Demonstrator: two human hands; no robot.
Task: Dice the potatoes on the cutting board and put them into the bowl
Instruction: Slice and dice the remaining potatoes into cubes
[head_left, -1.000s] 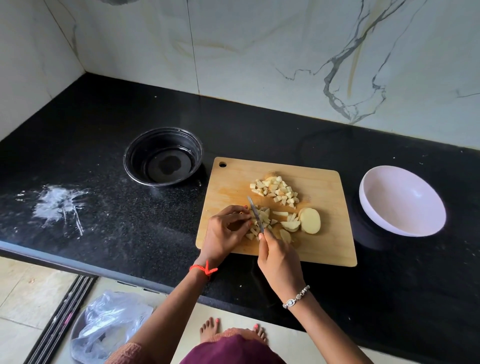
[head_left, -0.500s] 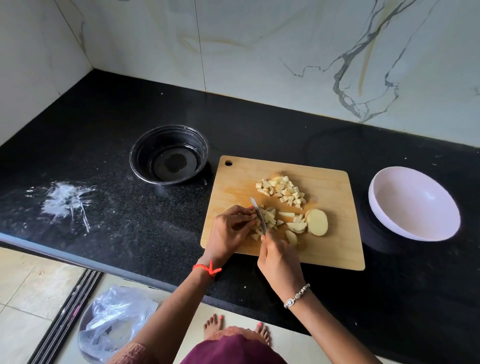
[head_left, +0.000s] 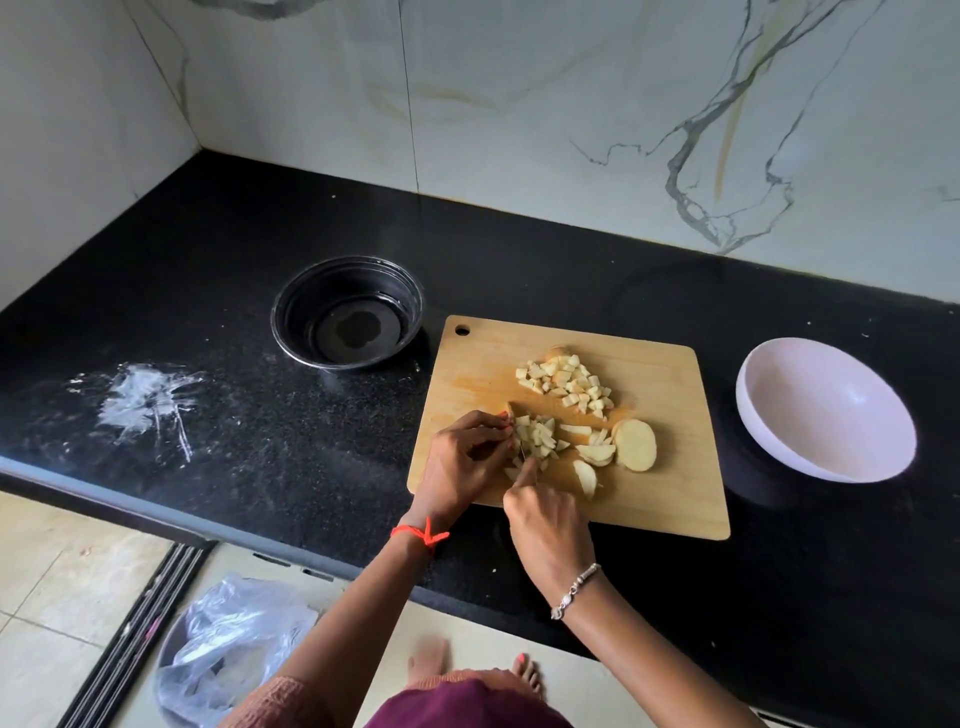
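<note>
On the rounded wooden cutting board (head_left: 660, 499), the left hand (head_left: 462, 462) pinches pale potato chunks (head_left: 539, 439) beside the thin knife (head_left: 521, 451) gripped in the right hand (head_left: 550, 525), cubes (head_left: 566, 384) heaped at 12 o'clock, the smooth round white bowl (head_left: 826, 415) at 3 o'clock.

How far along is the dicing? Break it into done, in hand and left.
Done: one pile of cubes sits at the back of the cutting board. In hand: the left hand pinches a half-cut cluster while the right hand works the knife through it. Left: the slices beside it need dicing, and the white bowl holds no potato yet.
</note>
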